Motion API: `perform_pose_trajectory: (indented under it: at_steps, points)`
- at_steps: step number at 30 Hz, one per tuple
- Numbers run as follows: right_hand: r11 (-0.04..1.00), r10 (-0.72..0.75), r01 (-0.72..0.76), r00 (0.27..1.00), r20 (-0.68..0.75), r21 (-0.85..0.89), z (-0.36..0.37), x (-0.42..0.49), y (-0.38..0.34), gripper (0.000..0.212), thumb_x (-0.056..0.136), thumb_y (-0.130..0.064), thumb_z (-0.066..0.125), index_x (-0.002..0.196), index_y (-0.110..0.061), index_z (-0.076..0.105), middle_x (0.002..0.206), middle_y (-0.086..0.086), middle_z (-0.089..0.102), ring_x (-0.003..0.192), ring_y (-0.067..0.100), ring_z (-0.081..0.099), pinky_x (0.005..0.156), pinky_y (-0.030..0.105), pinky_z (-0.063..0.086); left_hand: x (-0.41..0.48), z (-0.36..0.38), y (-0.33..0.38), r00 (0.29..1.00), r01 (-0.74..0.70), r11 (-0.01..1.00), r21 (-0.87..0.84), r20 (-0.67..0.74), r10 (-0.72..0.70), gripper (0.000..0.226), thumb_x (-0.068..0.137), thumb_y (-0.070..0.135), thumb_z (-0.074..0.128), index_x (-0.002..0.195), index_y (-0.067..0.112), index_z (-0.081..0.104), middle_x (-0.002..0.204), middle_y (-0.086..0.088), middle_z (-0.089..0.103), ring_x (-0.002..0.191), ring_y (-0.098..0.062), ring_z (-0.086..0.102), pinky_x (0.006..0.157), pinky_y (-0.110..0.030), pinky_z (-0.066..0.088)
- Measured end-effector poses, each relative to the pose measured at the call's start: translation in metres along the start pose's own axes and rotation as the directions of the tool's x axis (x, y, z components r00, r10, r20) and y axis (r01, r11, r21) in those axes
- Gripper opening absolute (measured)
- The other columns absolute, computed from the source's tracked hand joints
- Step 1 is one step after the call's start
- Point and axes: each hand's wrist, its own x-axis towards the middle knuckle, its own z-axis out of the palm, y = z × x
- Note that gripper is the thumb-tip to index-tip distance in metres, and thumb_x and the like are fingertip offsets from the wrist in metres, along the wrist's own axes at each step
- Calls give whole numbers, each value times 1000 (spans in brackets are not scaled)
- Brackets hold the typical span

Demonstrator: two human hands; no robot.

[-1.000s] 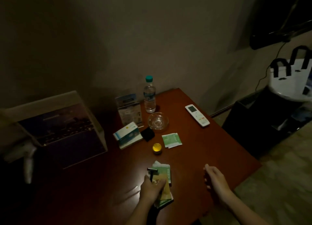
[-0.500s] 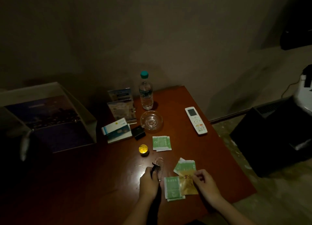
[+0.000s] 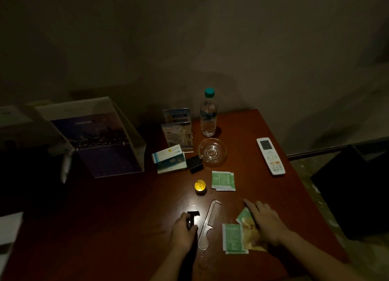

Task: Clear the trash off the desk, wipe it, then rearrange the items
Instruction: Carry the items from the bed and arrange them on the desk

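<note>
Flanking comb (image 3: 210, 221), left hand (image 3: 182, 232) gripping razor (image 3: 192, 215), right hand (image 3: 266, 224) pressing packets (image 3: 232, 237)

Dim hotel room: desk (image 3: 263, 196) with amenity sachets (image 3: 223, 180), comb (image 3: 210, 219), ashtray (image 3: 202, 154), remote (image 3: 271, 156), bottled water (image 3: 208, 116).

Left grip (image 3: 182, 231) curled round a black razor (image 3: 192, 215), right grip (image 3: 267, 225) flat, fingers outstretched

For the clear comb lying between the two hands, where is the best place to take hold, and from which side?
Probably its narrow handle, the near end of the comb, pinched by the edges from above. It lies flat on the desk, handle toward the person, free between the left hand and the packets.
</note>
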Motion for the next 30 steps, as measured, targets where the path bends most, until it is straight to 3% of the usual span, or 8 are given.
perform_pose_trajectory:
  at_steps: [3, 8, 11, 16, 19, 22, 27, 30]
  points:
    - [945, 154, -141, 988, -20, 296, 11, -1, 1, 107, 65, -40, 82, 147, -19, 18, 141, 1, 34, 128, 21, 33, 104, 32, 31, 4, 1, -1, 1000, 18, 993, -114, 27, -15, 16, 84, 13, 67, 86, 21, 53, 75, 1, 57, 63, -10, 49, 55, -20, 35]
    - [836, 244, -177, 968, -64, 520, 19, -11, 12, 41, 79, -36, 73, 103, -21, 44, 108, -5, 46, 107, 17, 47, 84, 29, 42, 20, -3, -12, 985, 54, 981, -184, 168, -22, 24, 76, 5, 70, 70, 21, 52, 57, 6, 49, 57, -13, 45, 62, -25, 35]
    - [657, 300, -172, 953, -46, 734, 6, -18, 15, 29, 80, -28, 75, 96, -19, 52, 97, -2, 62, 87, 14, 61, 75, 34, 51, 28, -8, -7, 975, 54, 989, -138, 221, -23, 28, 77, 9, 70, 68, 21, 46, 68, 4, 54, 58, -9, 47, 58, -22, 35]
    - [599, 278, -121, 958, -65, 791, -36, -24, 13, 30, 81, -19, 73, 100, -22, 51, 96, -6, 59, 86, 9, 59, 67, 21, 47, 34, -10, -3, 967, -13, 1000, 7, 256, 11, 33, 82, 13, 67, 69, 21, 38, 111, -16, 65, 76, -18, 52, 57, -20, 33]
    - [811, -24, -50, 993, 119, 583, -52, -19, -12, 37, 80, -19, 74, 106, -29, 50, 109, -5, 59, 96, 9, 59, 78, 27, 54, 36, -8, -5, 967, 12, 1000, 3, 254, -12, 34, 81, 17, 69, 69, 22, 38, 88, -9, 61, 72, -14, 47, 61, -22, 34]
    - [979, -122, 75, 961, 248, 192, -39, 0, -42, 77, 75, -20, 77, 136, -30, 31, 130, 5, 47, 114, 25, 50, 91, 37, 50, 35, -5, -8, 967, 44, 998, -47, 252, -31, 34, 80, 15, 70, 69, 22, 39, 77, 1, 54, 69, -14, 48, 63, -24, 37]
    - [968, -112, 139, 984, 136, -210, -10, 12, -55, 92, 71, -29, 79, 143, -19, 23, 142, 12, 30, 126, 30, 32, 103, 39, 34, 32, -4, -7, 979, 44, 998, -53, 199, -33, 34, 81, 13, 68, 68, 23, 39, 82, 1, 52, 70, -14, 47, 59, -23, 34]
    - [986, -115, 123, 990, 80, -110, -10, 4, -52, 73, 76, -33, 74, 133, -20, 30, 135, 7, 38, 120, 23, 41, 98, 33, 40, 31, -4, -7, 978, 33, 999, 5, 204, -33, 34, 82, 18, 68, 70, 25, 38, 84, 3, 54, 76, -15, 50, 61, -22, 36]
